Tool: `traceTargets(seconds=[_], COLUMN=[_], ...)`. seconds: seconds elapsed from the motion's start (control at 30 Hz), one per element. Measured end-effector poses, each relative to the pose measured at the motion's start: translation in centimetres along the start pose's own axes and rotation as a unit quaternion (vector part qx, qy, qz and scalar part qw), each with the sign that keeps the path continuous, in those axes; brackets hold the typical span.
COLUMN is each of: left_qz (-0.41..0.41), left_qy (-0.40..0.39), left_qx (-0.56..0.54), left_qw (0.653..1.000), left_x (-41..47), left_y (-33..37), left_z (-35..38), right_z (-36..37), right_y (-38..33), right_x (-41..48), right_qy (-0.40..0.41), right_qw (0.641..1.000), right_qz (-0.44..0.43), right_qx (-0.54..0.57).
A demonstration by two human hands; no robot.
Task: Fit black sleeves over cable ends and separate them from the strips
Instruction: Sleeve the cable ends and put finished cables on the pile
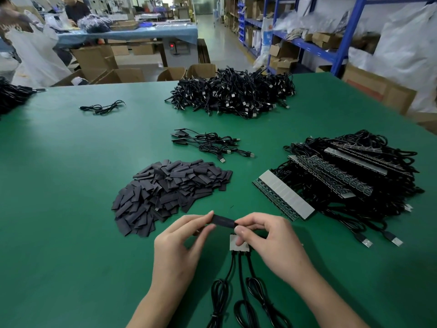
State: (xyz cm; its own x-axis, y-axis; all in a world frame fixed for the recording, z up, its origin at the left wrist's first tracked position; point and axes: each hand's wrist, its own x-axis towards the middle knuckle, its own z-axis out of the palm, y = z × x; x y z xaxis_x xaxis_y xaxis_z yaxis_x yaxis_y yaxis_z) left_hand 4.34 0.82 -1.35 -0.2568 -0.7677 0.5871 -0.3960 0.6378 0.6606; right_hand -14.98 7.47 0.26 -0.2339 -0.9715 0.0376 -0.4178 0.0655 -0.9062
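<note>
Step in hand: fitting. One black sleeve (223, 221) is held just above the green mat (82, 209), near the front edge, between both hands.

- Left hand (182, 237): thumb and forefinger closed together on the sleeve's left end.
- Right hand (267, 240): fingers curled, thumb pressed on the pale face of a short strip section (234, 243), forefinger tip met with the sleeve's right end.
- Three cables (238, 280) are seen running from the strip section's lower edge toward the person, coiled on the mat.
- Whether the sleeve is already started over a cable end cannot be told; the join is hidden under the right fingers.

Next move, as judged: the sleeve mouth would need to be opened and lined up with one end piece, slid fully over, and that piece then snapped from the strip. A firm hold on the strip seems called for.

Supplies noted: heap of loose sleeves (170, 192) to the left, stack of full strips (350, 178) to the right, a few sleeved cables (210, 145) beyond.

Writing: none legible on the task items. Lettering on a white bag at far left is too blurred to read.
</note>
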Motion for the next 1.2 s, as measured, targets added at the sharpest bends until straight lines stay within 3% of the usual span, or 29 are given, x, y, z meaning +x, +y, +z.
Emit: traceTargets(seconds=[0.63,0.87,0.97,1.07,1.2], left_qz=[0.036,0.0,-0.09,-0.232,-0.298], left_qy=[-0.057,-0.09,-0.072,-0.048,-0.024], left_qx=[0.05,0.022,-0.073,-0.244,-0.338], left_qw=[0.996,0.996,0.991,0.94,0.892], left_x=[-0.31,-0.44,-0.29,0.07,0.55], left_y=[0.35,0.69,0.7,0.76,0.41], left_z=[0.63,0.89,0.86,0.78,0.55], right_z=[0.36,-0.25,-0.12,0.35,0.02], right_y=[0.45,0.7,0.77,0.96,0.94], right_x=[0.17,0.34,0.3,0.13,0.22], right_qy=[0.066,0.07,0.068,0.07,0.04], right_qw=[0.997,0.996,0.998,0.991,0.98], right_qz=[0.008,0.003,-0.015,-0.066,-0.101], right_qx=[0.047,0.046,0.011,-0.09,-0.166])
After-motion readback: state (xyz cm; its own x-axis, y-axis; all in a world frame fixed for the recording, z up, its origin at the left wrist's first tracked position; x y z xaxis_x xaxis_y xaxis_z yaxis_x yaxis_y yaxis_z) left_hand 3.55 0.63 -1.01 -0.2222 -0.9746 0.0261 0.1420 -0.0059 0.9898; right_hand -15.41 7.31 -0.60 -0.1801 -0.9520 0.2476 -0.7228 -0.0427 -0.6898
